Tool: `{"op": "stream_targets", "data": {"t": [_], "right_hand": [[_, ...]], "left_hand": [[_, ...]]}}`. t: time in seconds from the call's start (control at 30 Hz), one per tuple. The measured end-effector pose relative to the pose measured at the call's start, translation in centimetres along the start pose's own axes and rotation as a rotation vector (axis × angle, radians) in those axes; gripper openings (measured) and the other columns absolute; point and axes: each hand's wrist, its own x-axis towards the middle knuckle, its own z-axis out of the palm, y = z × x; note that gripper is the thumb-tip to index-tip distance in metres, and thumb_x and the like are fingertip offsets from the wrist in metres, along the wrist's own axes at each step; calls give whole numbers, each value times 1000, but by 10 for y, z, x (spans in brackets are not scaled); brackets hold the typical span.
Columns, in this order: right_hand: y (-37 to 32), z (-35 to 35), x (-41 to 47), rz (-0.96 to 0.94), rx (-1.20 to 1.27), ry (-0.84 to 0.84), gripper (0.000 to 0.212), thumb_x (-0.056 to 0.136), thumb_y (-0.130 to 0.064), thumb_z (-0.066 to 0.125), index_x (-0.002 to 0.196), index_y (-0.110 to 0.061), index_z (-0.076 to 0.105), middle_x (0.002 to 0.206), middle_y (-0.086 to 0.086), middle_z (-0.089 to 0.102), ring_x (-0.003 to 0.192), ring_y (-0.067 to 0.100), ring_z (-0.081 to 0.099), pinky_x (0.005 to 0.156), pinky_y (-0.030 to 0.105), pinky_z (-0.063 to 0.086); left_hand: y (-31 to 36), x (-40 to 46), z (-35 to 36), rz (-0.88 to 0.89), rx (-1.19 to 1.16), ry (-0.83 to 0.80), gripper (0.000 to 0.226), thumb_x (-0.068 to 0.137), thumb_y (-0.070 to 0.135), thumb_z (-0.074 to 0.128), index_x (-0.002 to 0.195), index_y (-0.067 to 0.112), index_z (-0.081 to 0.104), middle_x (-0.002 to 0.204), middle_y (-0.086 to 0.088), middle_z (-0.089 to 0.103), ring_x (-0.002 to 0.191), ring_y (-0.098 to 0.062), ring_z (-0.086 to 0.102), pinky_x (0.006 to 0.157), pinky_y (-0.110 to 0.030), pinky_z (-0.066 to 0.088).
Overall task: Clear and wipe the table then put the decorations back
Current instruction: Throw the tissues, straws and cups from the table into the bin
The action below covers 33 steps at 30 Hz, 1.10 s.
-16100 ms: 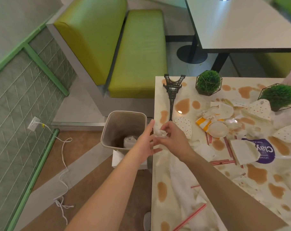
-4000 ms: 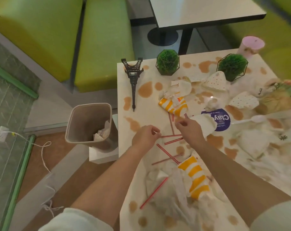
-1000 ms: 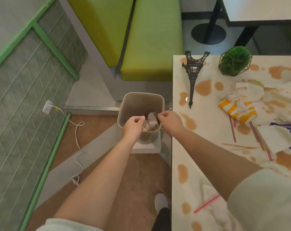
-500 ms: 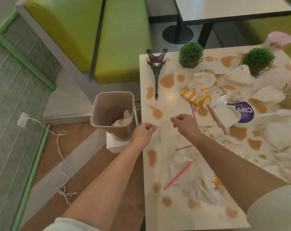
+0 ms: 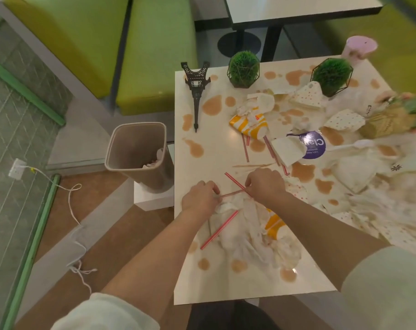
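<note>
Both hands sit at table centre-left, low over the mess. Left hand (image 5: pixel 198 198) has fingers curled, pinching one end of a red-striped straw (image 5: pixel 233 193); right hand (image 5: pixel 265 184) is curled on the other end, with a second straw (image 5: pixel 234 180) crossing under its fingertips toward 11 o'clock. Third straw (image 5: pixel 218 229) lies loose at 6 o'clock of the hands, on crumpled white napkins (image 5: pixel 245 225). More straws (image 5: pixel 245 148) lie at 12 o'clock.

Containers: beige trash bin (image 5: pixel 138 153) stands on the floor at 9 o'clock of the table (image 5: pixel 195 289), just off its edge, with crumpled paper in the bottom. Squashed yellow-striped cup (image 5: pixel 248 123) lies at 12 o'clock; contents can't tell.

Around: Eiffel tower model (image 5: pixel 197 91) lies flat at 11 o'clock. Two green plant balls in wire frames, near one (image 5: pixel 243 67) and far one (image 5: pixel 331 76), stand upright along the far edge. Pink cup (image 5: pixel 359 47) sits at the far right corner. Purple round label (image 5: pixel 315 146), dotted paper scraps and a white spoon (image 5: pixel 352 146) lie at 2 o'clock. Brown spill patches all over the top.
</note>
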Motion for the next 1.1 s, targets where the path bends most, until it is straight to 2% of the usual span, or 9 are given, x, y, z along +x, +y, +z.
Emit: {"op": "stream_targets", "data": {"t": [0.1, 0.17, 0.3, 0.47, 0.7, 0.83, 0.97, 1.03, 1.1], "right_hand": [[1, 3, 3, -42, -58, -3, 17, 92, -34, 58, 95, -26, 72, 103, -1, 64, 99, 22, 58, 83, 33, 42], [1, 5, 4, -70, -74, 1, 22, 92, -42, 59, 100, -25, 71, 105, -1, 62, 102, 23, 56, 83, 33, 40], [-3, 5, 9, -49, -44, -68, 18, 89, -32, 59, 99, -25, 72, 97, -1, 64, 94, 21, 57, 78, 31, 39], [-5, 0, 16, 3, 112, -196, 15, 80, -19, 58, 88, -18, 71, 87, -2, 68, 85, 22, 61, 77, 31, 39], [-9, -1, 23, -76, 48, -220, 19, 78, -34, 63, 85, -18, 72, 77, -3, 69, 78, 19, 64, 76, 31, 48], [-18, -8, 30, -158, -59, -134, 13, 84, -30, 63, 90, -22, 71, 89, -5, 67, 90, 20, 60, 85, 33, 43], [-27, -10, 37, -168, -73, -163, 15, 84, -31, 63, 94, -22, 70, 96, -4, 65, 93, 20, 60, 88, 34, 40], [-30, -12, 38, -179, -75, -193, 14, 83, -32, 63, 92, -22, 69, 92, -5, 65, 87, 19, 60, 85, 32, 41], [-31, -14, 38, -188, -83, -217, 11, 82, -33, 63, 81, -22, 65, 82, -6, 63, 76, 17, 59, 76, 29, 41]], "left_hand": [[4, 3, 2, 46, 83, 50, 19, 92, 40, 60, 107, 28, 61, 107, 0, 52, 103, -22, 52, 80, -35, 45], [7, 5, 3, 77, 143, 59, 17, 94, 38, 60, 106, 26, 62, 107, -1, 51, 103, -22, 52, 80, -35, 47], [10, 8, 6, 110, 234, 22, 17, 97, 28, 55, 110, 19, 61, 115, -4, 49, 109, -25, 48, 85, -39, 49], [12, 12, 10, 104, 318, 2, 26, 95, 26, 54, 118, 14, 54, 120, -6, 47, 113, -26, 44, 88, -39, 47], [8, 17, 8, 37, 171, 137, 13, 100, 24, 48, 109, 19, 54, 110, 0, 55, 105, -22, 49, 80, -33, 41], [0, 21, 3, 19, 119, 175, 13, 98, 27, 52, 111, 23, 52, 106, 2, 55, 102, -21, 50, 78, -32, 39], [-3, 26, -2, 84, 176, 172, 15, 98, 35, 52, 110, 26, 57, 107, 1, 52, 103, -20, 49, 74, -30, 36], [-3, 29, -3, 124, 260, 168, 16, 99, 35, 51, 110, 25, 57, 109, 0, 50, 103, -21, 47, 72, -30, 34], [-2, 32, -3, 149, 337, 157, 18, 100, 33, 49, 113, 23, 56, 114, -1, 49, 105, -22, 46, 71, -31, 35]]}}
